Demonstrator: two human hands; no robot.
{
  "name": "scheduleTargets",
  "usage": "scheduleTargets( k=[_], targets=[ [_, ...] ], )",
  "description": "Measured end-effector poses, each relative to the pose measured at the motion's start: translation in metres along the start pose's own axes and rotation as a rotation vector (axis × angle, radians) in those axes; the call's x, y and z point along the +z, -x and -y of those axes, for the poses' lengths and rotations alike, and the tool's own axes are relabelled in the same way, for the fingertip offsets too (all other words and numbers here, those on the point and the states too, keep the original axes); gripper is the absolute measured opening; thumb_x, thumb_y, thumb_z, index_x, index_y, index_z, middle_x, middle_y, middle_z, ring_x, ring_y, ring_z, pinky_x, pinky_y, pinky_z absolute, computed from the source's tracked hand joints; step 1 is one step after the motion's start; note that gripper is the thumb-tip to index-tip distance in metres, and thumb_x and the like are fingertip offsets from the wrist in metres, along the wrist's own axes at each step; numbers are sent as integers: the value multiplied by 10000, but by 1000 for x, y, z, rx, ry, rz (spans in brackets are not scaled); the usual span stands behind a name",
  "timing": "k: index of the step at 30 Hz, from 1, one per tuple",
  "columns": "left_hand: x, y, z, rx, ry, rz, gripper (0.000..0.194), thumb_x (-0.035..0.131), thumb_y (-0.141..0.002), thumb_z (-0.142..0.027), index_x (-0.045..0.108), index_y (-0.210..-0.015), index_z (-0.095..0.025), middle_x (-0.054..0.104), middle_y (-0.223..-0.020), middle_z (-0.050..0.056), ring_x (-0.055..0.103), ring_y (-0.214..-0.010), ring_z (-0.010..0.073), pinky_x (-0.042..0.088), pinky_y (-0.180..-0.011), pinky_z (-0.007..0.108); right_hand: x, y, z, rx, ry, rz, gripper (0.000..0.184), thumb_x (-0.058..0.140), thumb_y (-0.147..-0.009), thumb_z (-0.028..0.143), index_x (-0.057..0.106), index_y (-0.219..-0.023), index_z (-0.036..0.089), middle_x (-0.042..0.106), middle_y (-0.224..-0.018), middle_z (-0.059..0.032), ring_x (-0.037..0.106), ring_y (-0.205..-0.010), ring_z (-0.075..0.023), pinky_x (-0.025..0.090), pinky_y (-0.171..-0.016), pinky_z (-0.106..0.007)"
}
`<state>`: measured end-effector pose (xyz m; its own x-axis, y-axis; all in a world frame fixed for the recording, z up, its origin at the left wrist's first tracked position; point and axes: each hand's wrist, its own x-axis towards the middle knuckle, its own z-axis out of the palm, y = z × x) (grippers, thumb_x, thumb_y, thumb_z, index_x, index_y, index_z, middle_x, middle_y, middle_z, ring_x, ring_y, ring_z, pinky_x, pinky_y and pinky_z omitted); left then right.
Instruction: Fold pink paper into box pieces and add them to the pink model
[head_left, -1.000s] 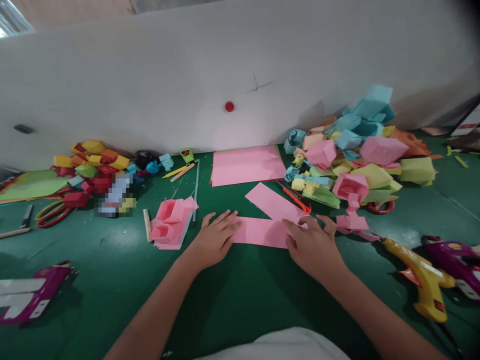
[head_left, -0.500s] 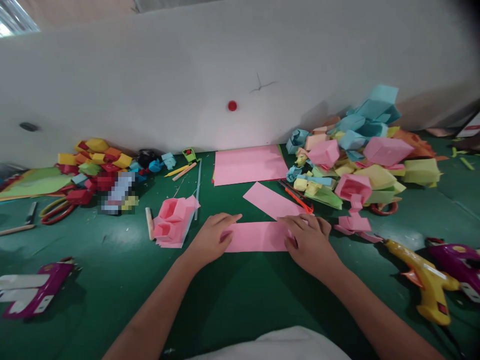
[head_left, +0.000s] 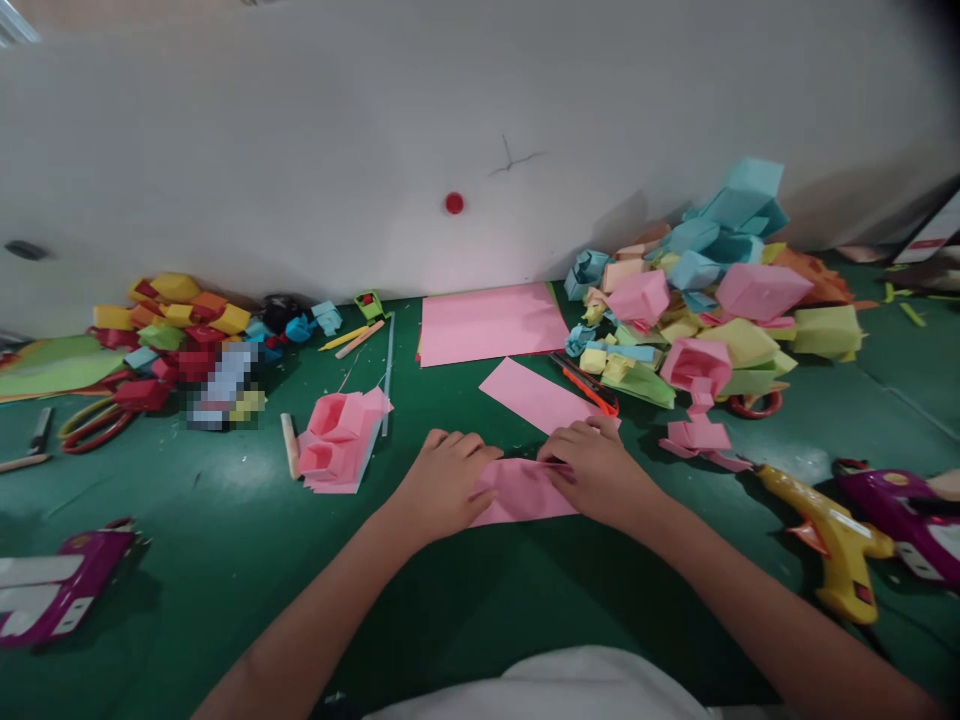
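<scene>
A strip of pink paper (head_left: 523, 493) lies on the green table in front of me, its surface slightly buckled. My left hand (head_left: 450, 483) grips its left end between thumb and fingers. At the right end, my right hand (head_left: 596, 470) pinches the far edge, with its fingers curled over the paper. Just beyond my right hand rests a second pink paper strip (head_left: 525, 392), laid at a slant. Folded pink paper boxes (head_left: 334, 440) sit to the left of my left hand.
Pink sheets (head_left: 491, 322) lie against the wall. Heaped paper boxes (head_left: 731, 270) stand back right, more paper blocks (head_left: 176, 310) back left. A yellow glue gun (head_left: 829, 535) lies right, a purple tool (head_left: 71, 580) left, scissors (head_left: 101, 420) beyond it. Craft knives (head_left: 585, 385) rest behind the slanted strip.
Both hands have moved closer together along the strip, and the paper, flat before, now buckles between them. The view has shifted slightly.
</scene>
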<state>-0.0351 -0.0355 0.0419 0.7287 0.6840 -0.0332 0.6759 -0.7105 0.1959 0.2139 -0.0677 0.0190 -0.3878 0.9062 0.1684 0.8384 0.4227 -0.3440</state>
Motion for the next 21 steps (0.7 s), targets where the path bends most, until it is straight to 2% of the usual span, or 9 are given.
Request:
scheduleTargets(
  k=[3, 6, 10, 13, 16, 18, 21],
  targets=[
    [-2, -16, -6, 6, 9, 73, 184, 571, -918, -255, 639, -1086, -220, 669, -1068, 52, 627, -1017, 243, 427, -866, 391, 0, -7, 3, -37, 39, 27, 124, 561, -924, 215, 683, -898, 209, 722, -876, -33, 617, -869, -200, 273, -928, -395],
    [-4, -30, -7, -7, 0, 85, 173, 575, -871, -175, 628, -1032, -206, 675, -1047, 42, 649, -960, 230, 450, -821, 373, 1, -14, 6, -47, 75, 57, 120, 579, -885, 190, 694, -920, 198, 726, -861, -39, 634, -874, -207, 291, -899, -382],
    [-8, -43, -6, -4, -40, 87, 118, 588, -853, -149, 637, -946, -202, 681, -965, 44, 658, -863, 235, 463, -736, 366, 2, -25, 5, -58, 115, 62, 138, 592, -841, 134, 697, -905, 195, 727, -866, -37, 636, -874, -212, 329, -838, -361],
    [-7, -48, -5, 0, -84, 39, 108, 560, -880, -122, 637, -917, -188, 669, -934, 58, 648, -845, 240, 471, -720, 367, 0, -29, 3, -60, 146, 41, 178, 553, -871, 110, 711, -909, 184, 731, -894, -61, 629, -891, -237, 352, -820, -371],
    [3, -45, -7, 5, -128, -49, 162, 499, -917, -86, 637, -938, -169, 655, -975, 88, 631, -890, 258, 489, -764, 393, 2, -21, 5, -89, 171, 5, 271, 503, -891, 58, 729, -995, 166, 754, -981, -89, 644, -943, -243, 401, -846, -367],
    [13, -38, -11, 11, -140, -103, 195, 474, -934, -73, 639, -982, -165, 653, -1007, 98, 622, -922, 265, 506, -800, 410, 7, -9, 11, -121, 182, -70, 345, 506, -860, 15, 728, -1085, 155, 765, -1091, -89, 666, -987, -232, 443, -891, -352],
    [32, -24, -18, 24, -128, -175, 235, 453, -957, -76, 637, -1079, -158, 663, -1083, 104, 629, -986, 252, 538, -858, 395, 20, 13, 23, -77, 211, -226, 399, 498, -841, 0, 733, -1124, 154, 753, -1197, -80, 696, -1026, -224, 500, -917, -357]
  ],
)
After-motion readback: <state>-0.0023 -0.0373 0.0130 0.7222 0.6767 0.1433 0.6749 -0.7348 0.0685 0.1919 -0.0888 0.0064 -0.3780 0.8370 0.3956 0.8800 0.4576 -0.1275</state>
